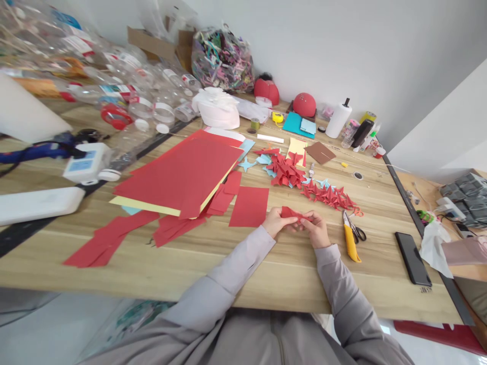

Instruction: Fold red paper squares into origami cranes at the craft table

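Note:
Between my two hands is a small folded piece of red paper (291, 213), held just above the table. My left hand (274, 223) pinches its left end, and the fingers of my right hand (318, 230) close on its right end. A flat red paper square (249, 207) lies just left of my left hand. Beyond my hands sits a heap of folded red paper stars (287, 171), and a row of more red stars (329, 195) stretches to the right. A light blue paper star (246, 164) lies to the left of the heap.
Large red sheets (182, 170) are stacked on the left, with red strips (108, 238) in front. On the right are a yellow utility knife (350, 241), scissors (358, 233) and a black phone (413, 258). Plastic bottles (140, 106) crowd the back left.

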`<control>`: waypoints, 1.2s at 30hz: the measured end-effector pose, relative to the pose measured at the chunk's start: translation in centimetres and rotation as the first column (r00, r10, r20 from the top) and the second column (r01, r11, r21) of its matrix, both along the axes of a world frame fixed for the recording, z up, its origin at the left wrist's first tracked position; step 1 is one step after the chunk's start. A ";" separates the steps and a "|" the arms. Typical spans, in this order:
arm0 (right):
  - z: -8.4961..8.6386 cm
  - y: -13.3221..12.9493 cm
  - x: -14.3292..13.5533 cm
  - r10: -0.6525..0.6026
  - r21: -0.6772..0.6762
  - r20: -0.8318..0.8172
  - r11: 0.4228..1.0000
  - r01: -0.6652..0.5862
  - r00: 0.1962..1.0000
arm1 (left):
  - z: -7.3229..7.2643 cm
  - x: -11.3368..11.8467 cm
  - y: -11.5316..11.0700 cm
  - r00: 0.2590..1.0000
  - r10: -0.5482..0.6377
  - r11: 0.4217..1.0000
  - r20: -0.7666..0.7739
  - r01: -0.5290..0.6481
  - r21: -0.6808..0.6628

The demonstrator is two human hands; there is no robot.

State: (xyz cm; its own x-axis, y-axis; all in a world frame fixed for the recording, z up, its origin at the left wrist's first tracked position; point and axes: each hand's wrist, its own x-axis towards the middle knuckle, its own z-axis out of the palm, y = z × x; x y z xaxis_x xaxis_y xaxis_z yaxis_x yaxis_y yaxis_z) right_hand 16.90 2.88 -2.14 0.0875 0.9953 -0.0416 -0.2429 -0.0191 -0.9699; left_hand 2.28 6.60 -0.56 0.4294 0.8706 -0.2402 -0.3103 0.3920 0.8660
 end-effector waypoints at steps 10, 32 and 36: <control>0.5 -0.1 -0.1 0.018 0.010 0.052 1.000 -0.018 0.998 | -0.3 0.2 0.1 0.998 0.030 0.996 -0.052 -0.026 0.090; 0.4 -0.2 0.3 0.038 -0.039 -0.094 0.998 -0.042 0.995 | 0.5 -0.5 0.5 0.999 0.035 0.996 -0.004 -0.035 -0.083; 0.6 -0.2 0.3 0.046 -0.045 -0.124 0.998 -0.052 0.991 | 0.6 -0.7 0.6 0.999 0.052 0.997 -0.013 -0.052 -0.049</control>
